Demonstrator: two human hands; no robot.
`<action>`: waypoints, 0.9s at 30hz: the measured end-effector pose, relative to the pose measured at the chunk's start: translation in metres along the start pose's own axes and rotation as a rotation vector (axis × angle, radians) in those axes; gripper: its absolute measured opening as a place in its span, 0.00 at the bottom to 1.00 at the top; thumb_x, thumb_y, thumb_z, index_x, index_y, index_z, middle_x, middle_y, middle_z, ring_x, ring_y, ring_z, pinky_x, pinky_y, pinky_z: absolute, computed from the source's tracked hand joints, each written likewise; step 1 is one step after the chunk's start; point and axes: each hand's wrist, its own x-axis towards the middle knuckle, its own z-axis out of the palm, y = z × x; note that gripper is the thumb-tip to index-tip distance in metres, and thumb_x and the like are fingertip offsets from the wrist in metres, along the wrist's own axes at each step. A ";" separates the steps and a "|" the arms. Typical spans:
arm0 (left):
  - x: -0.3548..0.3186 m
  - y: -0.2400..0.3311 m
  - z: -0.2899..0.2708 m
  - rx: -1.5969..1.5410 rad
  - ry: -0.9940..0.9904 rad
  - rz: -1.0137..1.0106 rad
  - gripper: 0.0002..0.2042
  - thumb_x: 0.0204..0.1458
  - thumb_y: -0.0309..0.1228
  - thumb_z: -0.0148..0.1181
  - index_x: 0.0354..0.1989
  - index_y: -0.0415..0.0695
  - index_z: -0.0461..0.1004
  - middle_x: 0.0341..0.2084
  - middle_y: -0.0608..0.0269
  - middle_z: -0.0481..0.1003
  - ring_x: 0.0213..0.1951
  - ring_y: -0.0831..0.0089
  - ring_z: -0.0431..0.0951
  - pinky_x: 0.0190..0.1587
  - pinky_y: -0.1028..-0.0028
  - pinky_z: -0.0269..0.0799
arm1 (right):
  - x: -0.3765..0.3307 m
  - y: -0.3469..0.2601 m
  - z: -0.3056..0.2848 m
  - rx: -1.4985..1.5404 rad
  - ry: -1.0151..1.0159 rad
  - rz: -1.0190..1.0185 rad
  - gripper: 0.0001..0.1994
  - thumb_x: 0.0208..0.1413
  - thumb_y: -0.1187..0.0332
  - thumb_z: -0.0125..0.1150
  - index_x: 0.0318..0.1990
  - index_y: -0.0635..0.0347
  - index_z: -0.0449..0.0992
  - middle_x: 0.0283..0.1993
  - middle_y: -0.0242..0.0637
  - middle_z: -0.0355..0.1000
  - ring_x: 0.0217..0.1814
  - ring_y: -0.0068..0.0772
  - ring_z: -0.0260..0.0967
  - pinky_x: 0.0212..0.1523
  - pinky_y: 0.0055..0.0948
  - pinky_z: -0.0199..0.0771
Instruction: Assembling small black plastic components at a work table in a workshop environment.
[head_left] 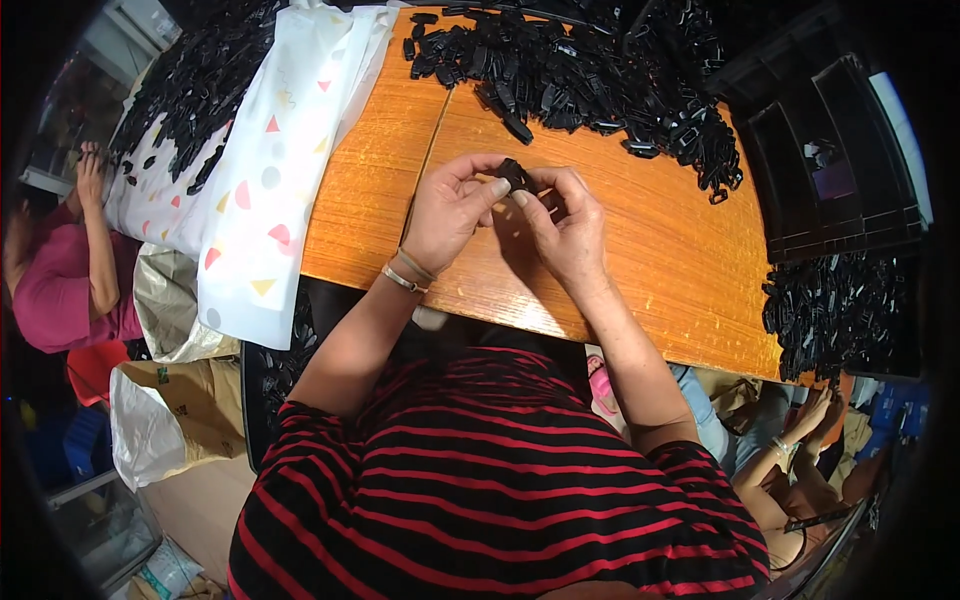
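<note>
In front of my chest, above the wooden table (660, 260), both my hands meet at a small black plastic buckle piece (516, 174). My left hand (443, 222) pinches its left side between thumb and fingers; a bracelet circles that wrist. From the right, my right hand (570, 225) grips the same piece, thumb and curled fingers pressed on it. My fingers cover much of the piece, so its exact shape is partly hidden. Beyond my hands a big heap of similar black plastic buckle pieces (570, 80) spreads over the far part of the table.
A white patterned cloth (265, 180) hangs over the left side, with another black heap (200, 90) beyond. At right stand a black crate (840, 130) and more black pieces (835, 310). People sit left (80, 290) and lower right (790, 470). A paper sack (190, 400) stands lower left.
</note>
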 end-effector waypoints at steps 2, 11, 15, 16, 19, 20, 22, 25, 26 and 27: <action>-0.005 0.000 0.005 -0.005 0.009 0.021 0.14 0.57 0.26 0.58 0.51 0.37 0.72 0.29 0.71 0.75 0.23 0.90 0.68 0.24 0.89 0.62 | -0.001 -0.004 0.002 -0.108 0.016 -0.076 0.11 0.50 0.77 0.65 0.42 0.64 0.76 0.35 0.36 0.71 0.27 0.23 0.71 0.28 0.21 0.70; -0.024 -0.001 0.012 -0.030 0.042 0.178 0.11 0.65 0.32 0.46 0.40 0.39 0.73 0.32 0.67 0.74 0.32 0.84 0.71 0.32 0.84 0.66 | -0.027 -0.010 0.028 -0.048 -0.045 -0.089 0.23 0.48 0.68 0.69 0.52 0.61 0.69 0.37 0.45 0.71 0.32 0.45 0.73 0.30 0.35 0.73; -0.038 0.021 0.004 0.089 -0.021 0.128 0.13 0.65 0.36 0.46 0.34 0.39 0.70 0.28 0.67 0.72 0.30 0.81 0.70 0.34 0.80 0.68 | -0.035 -0.031 0.042 0.108 -0.078 -0.016 0.21 0.53 0.71 0.63 0.54 0.63 0.67 0.35 0.43 0.72 0.32 0.34 0.72 0.34 0.30 0.72; -0.043 0.025 0.000 0.110 0.018 0.108 0.12 0.65 0.35 0.46 0.34 0.40 0.70 0.27 0.67 0.72 0.30 0.81 0.70 0.34 0.79 0.67 | -0.038 -0.032 0.050 0.164 -0.097 0.050 0.20 0.53 0.71 0.63 0.53 0.62 0.68 0.32 0.42 0.71 0.29 0.33 0.71 0.32 0.29 0.71; -0.067 0.017 -0.041 0.307 0.076 0.063 0.12 0.64 0.31 0.44 0.31 0.39 0.71 0.24 0.69 0.71 0.28 0.81 0.69 0.32 0.78 0.66 | -0.042 -0.047 0.056 0.063 -0.387 0.195 0.21 0.53 0.69 0.66 0.53 0.60 0.68 0.31 0.38 0.72 0.28 0.30 0.72 0.29 0.28 0.70; -0.080 0.026 -0.051 0.372 0.069 -0.004 0.13 0.64 0.31 0.45 0.30 0.38 0.71 0.24 0.66 0.71 0.28 0.78 0.69 0.32 0.76 0.67 | -0.044 -0.045 0.052 0.061 -0.374 0.199 0.21 0.53 0.69 0.66 0.53 0.60 0.68 0.31 0.38 0.72 0.28 0.30 0.72 0.29 0.28 0.70; -0.104 0.059 -0.076 0.696 -0.078 -0.198 0.12 0.61 0.31 0.49 0.30 0.37 0.73 0.25 0.61 0.73 0.29 0.74 0.72 0.33 0.73 0.68 | -0.043 -0.039 0.043 0.212 -0.584 0.093 0.20 0.52 0.68 0.67 0.52 0.58 0.70 0.31 0.36 0.73 0.28 0.31 0.72 0.30 0.29 0.70; -0.134 0.100 -0.089 1.373 -0.255 -0.323 0.07 0.54 0.27 0.58 0.34 0.36 0.77 0.28 0.54 0.76 0.34 0.67 0.77 0.36 0.71 0.70 | -0.031 -0.004 0.015 0.091 -0.414 -0.062 0.15 0.52 0.68 0.67 0.47 0.58 0.75 0.33 0.39 0.74 0.29 0.34 0.72 0.32 0.30 0.72; -0.130 0.104 -0.088 1.372 -0.260 -0.319 0.07 0.54 0.27 0.58 0.34 0.36 0.77 0.28 0.54 0.76 0.34 0.67 0.77 0.36 0.71 0.70 | -0.022 0.004 -0.001 -0.012 -0.330 -0.030 0.12 0.52 0.68 0.67 0.44 0.59 0.76 0.33 0.40 0.74 0.30 0.35 0.73 0.33 0.30 0.73; -0.127 0.106 -0.085 1.307 -0.188 -0.236 0.06 0.52 0.25 0.59 0.36 0.37 0.78 0.30 0.53 0.77 0.35 0.64 0.78 0.38 0.70 0.71 | -0.012 0.012 -0.020 -0.115 -0.249 0.001 0.10 0.52 0.69 0.66 0.41 0.60 0.78 0.34 0.41 0.75 0.32 0.36 0.74 0.35 0.30 0.74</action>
